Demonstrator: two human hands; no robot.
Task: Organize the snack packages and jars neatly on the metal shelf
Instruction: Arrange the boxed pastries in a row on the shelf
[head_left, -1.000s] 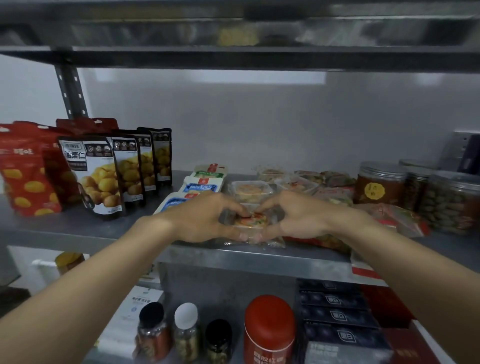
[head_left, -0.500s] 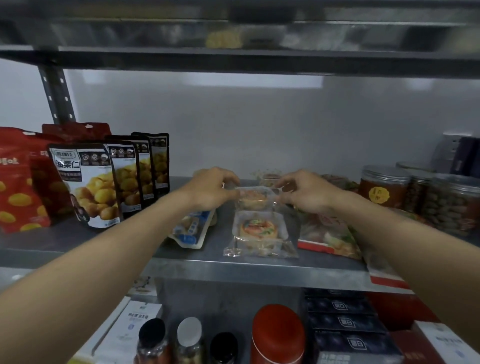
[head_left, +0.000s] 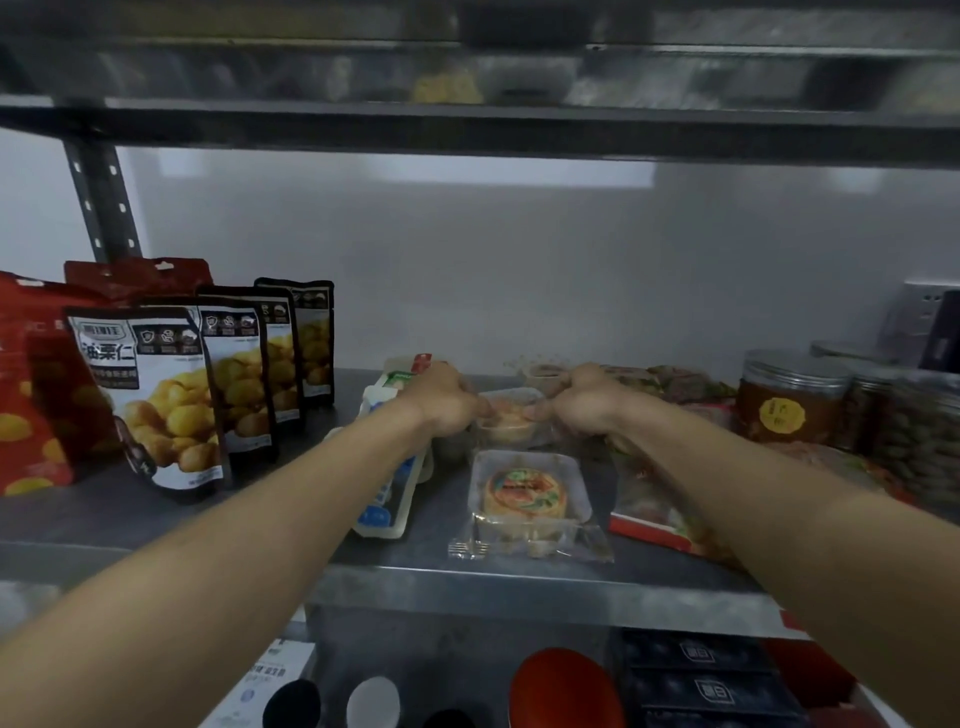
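dim | soft blur throughout | wide-angle edge bending | faint wall glare

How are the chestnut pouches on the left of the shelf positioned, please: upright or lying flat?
Upright. The chestnut pouches stand on their bases in a staggered row on the metal shelf, printed fronts facing outward.

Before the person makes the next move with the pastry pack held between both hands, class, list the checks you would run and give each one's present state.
1. Both hands on the rear pastry pack: left hand and right hand pinch its two sides. Ok.
2. Front pastry pack lying flat, apart from the hands. Ok.
3. Front pack clear of the shelf edge: its wrapper seal reaches close to the edge. Not ok.
4. Chestnut pouches upright in a row. Ok.
5. Jars upright, lids on. Ok.
6. Rear pack lifted or resting on the shelf: cannot tell.
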